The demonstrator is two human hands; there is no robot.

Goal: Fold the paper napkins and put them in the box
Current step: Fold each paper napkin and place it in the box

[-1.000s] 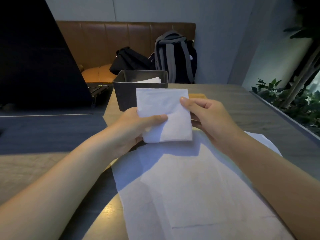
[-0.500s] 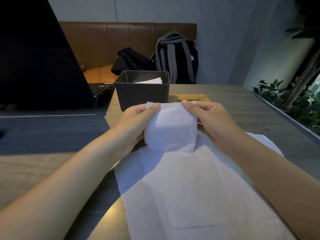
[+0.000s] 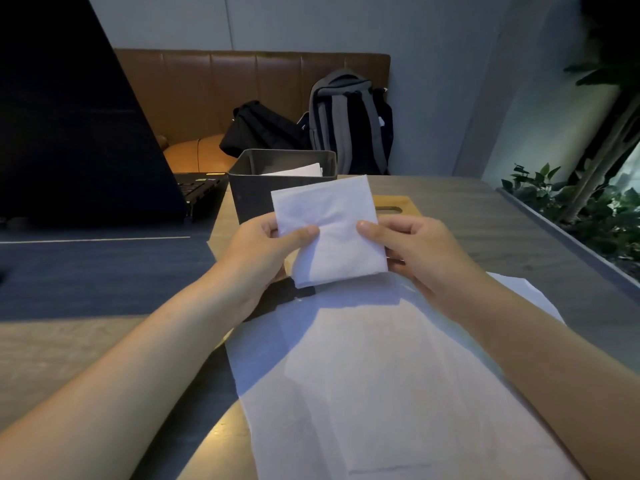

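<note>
At nine o'clock a dark laptop (image 3: 69, 133) stands open on the tabletop (image 3: 485, 216). The left hand (image 3: 263, 251) and right hand (image 3: 412, 251) each pinch the folded napkin (image 3: 329, 233) by its sides, held before the grey box (image 3: 252, 199), which holds what looks like another napkin. Unfolded napkins (image 3: 363, 375) lie at six o'clock; backpacks (image 3: 349, 119) sit at twelve.

Soft matt paper napkin (image 3: 329, 233); matt box (image 3: 254, 199); wood-grain table (image 3: 485, 216).
</note>
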